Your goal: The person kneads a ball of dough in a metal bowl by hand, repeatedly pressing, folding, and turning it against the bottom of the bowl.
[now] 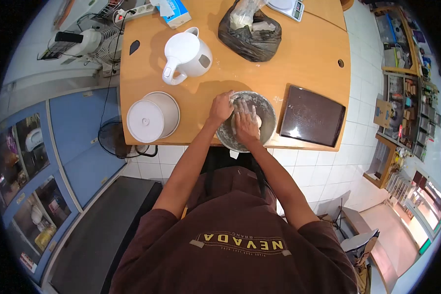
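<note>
A round metal bowl (272,110) stands at the table's front edge, its inside dusted with flour. My left hand (222,107) is closed around the bowl's left rim. Inside the bowl, my right hand (246,123) presses down with floury fingers stretched out. A pale lump of dough (258,120) shows beside the right palm; the rest of it is hidden under that hand.
On the table (206,122) are a lidded white container (146,121), a white electric kettle (186,51), a black plastic bag (252,41), a dark baking tray (312,116), a digital scale (291,7) and a tissue box (175,14). A fan (95,46) stands left.
</note>
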Tool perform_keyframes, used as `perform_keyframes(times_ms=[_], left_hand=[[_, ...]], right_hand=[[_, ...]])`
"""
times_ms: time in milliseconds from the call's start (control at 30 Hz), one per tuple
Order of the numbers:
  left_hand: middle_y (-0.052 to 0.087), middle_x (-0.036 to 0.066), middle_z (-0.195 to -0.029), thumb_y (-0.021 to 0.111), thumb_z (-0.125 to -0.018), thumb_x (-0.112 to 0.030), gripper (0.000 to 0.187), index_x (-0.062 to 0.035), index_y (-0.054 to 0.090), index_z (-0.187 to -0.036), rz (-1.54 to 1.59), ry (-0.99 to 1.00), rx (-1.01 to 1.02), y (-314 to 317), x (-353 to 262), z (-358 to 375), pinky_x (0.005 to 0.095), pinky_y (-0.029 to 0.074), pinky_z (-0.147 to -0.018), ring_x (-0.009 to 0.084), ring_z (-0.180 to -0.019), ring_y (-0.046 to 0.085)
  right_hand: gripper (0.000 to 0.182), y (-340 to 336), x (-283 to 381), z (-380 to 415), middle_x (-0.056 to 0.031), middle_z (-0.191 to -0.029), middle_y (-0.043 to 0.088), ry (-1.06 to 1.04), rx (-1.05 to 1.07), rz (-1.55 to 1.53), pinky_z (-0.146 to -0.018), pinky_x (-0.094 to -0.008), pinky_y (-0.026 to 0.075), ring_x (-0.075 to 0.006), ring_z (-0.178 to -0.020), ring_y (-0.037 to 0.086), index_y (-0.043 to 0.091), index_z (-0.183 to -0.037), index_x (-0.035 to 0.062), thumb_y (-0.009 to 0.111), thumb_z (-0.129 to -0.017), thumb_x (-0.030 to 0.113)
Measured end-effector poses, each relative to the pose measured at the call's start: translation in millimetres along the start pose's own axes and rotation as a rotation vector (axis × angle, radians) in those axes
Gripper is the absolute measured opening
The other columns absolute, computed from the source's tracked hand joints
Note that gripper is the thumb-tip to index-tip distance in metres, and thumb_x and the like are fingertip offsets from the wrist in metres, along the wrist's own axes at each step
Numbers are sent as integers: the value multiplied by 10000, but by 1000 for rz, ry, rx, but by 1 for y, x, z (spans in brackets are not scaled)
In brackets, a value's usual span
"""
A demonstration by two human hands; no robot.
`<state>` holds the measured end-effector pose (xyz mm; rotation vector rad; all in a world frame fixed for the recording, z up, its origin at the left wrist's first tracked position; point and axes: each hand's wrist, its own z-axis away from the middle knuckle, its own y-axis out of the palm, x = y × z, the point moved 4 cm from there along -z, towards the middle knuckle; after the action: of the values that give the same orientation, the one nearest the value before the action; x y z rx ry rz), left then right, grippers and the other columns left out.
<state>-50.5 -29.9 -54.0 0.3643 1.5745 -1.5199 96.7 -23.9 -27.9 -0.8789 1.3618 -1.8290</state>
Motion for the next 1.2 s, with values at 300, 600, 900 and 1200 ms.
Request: perform_keyframes(times_ms=[300,600,900,1200], left_hand=[[670,275,-1128,632,-770,-19,466,36,639,-1232,20,88,-98,3,3,3,485,517,-941,450,-1044,641],[665,302,-1079,606,-764,-5,448,73,636,-1205,110,59,0,-2,3,0,488,520,-921,468,-1003,637],[654,282,-1164,612,-762,-3,472,41,625,-1231,49,109,-25,20,-1,12,496,480,-992,446,-1093,614],[653,269,-1181,605,-780,6,462,46,621,-1240,135,116,-32,15,7,15,495,470,-990,462,-1092,603]], right_hand=[[820,3,0,12,-159,-1662,146,-74,105,-232,-1236,-567,75,-326,-1546,88,302,-1550,55,533,-929,538],[878,28,-17,-19,-179,-1521,358,-36,195,-255,-1216,-608,81,-374,-1457,269,446,-1429,57,764,-701,429],[859,-4,-22,-28,-200,-1410,471,-329,450,-52,-1071,-652,359,-377,-1335,431,515,-1363,47,849,-601,261],[569,-5,-66,-26,-152,-1173,651,-135,406,-688,-979,-466,486,-339,-1150,610,586,-1166,64,807,-642,85]])
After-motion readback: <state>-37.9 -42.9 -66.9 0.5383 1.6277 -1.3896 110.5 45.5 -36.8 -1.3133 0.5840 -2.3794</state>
